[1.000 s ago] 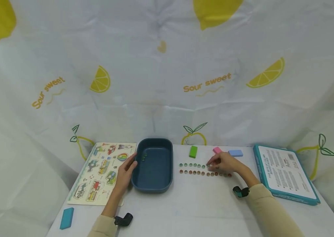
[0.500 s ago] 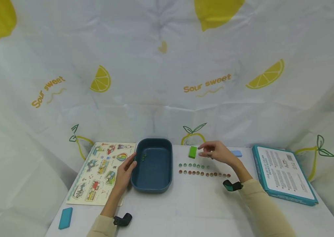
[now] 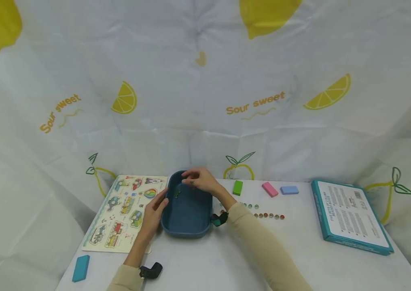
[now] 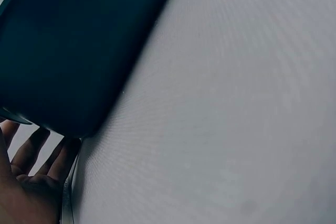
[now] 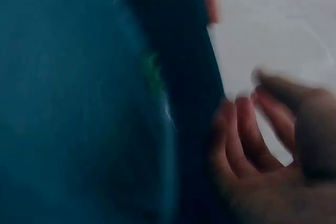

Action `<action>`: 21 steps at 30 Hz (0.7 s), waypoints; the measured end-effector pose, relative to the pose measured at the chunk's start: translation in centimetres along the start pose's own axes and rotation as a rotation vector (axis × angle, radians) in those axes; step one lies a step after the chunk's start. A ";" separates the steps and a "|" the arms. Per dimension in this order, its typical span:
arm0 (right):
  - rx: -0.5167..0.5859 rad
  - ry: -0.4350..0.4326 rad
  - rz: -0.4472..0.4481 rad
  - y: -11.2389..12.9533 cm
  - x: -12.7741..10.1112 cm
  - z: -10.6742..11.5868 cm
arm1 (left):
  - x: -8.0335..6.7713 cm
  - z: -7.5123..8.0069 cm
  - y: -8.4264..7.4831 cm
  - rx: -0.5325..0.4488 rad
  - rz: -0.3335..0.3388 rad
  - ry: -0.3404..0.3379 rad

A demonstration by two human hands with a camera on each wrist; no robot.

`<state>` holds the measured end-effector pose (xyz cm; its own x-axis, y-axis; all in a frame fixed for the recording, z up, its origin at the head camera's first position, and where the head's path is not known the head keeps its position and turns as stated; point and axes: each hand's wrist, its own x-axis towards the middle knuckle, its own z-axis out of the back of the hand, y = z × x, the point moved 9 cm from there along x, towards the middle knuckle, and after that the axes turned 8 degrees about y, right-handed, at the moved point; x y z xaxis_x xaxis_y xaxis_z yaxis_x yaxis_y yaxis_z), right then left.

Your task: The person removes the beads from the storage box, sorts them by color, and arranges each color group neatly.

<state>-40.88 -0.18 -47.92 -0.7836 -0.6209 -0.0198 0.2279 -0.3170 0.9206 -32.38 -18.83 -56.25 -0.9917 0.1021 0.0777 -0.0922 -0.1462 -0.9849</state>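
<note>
A dark blue tray [image 3: 191, 218] stands on the table in the head view, with several small green beads [image 3: 177, 194] at its left inside. My left hand [image 3: 153, 212] rests against the tray's left side; in the left wrist view its fingers [image 4: 60, 158] reach the wall rather straight. Above the tray's far right part hovers my right hand [image 3: 201, 180], fingers bent loosely. In the blurred right wrist view, thumb and fingertips stand a little apart and I see nothing between them. Right of the tray lie a row of green beads [image 3: 250, 206] and a row of reddish beads [image 3: 271, 216], partly hidden by my right arm.
Green [image 3: 238, 188], pink [image 3: 270, 189] and light blue blocks [image 3: 289, 190] lie at the back. A teal box [image 3: 352, 214] is at the right. A picture board [image 3: 121, 214] lies left of the tray, and a teal block [image 3: 81, 268] sits front left.
My right hand has left the green bead row and moved left over the tray. The row keeps its bead where the fingers were. My left hand stays at the tray.
</note>
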 end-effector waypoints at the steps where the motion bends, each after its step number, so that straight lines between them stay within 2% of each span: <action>1: -0.005 -0.003 -0.018 -0.4 0.6 -0.6 | 0.0 0.0 0.0 0.002 0.000 0.003; 4: -0.053 -0.020 -0.080 -1.6 2.0 -1.9 | 0.0 0.0 0.0 -0.004 0.004 0.014; 8: -0.172 -0.034 -0.129 -2.9 2.8 -3.1 | -0.1 0.0 0.1 -0.015 0.012 0.010; 15: -0.276 -0.066 -0.130 -3.1 3.2 -3.5 | -0.1 0.1 -0.4 -0.012 -0.005 0.011; 21: -0.352 -0.034 -0.107 -2.2 3.3 -3.3 | 0.0 0.2 0.0 0.001 0.012 -0.001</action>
<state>-42.08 -3.85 -51.29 -0.8311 -0.5488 -0.0900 0.3241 -0.6094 0.7236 -32.41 -19.05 -56.25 -0.9928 0.0996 0.0665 -0.0809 -0.1487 -0.9856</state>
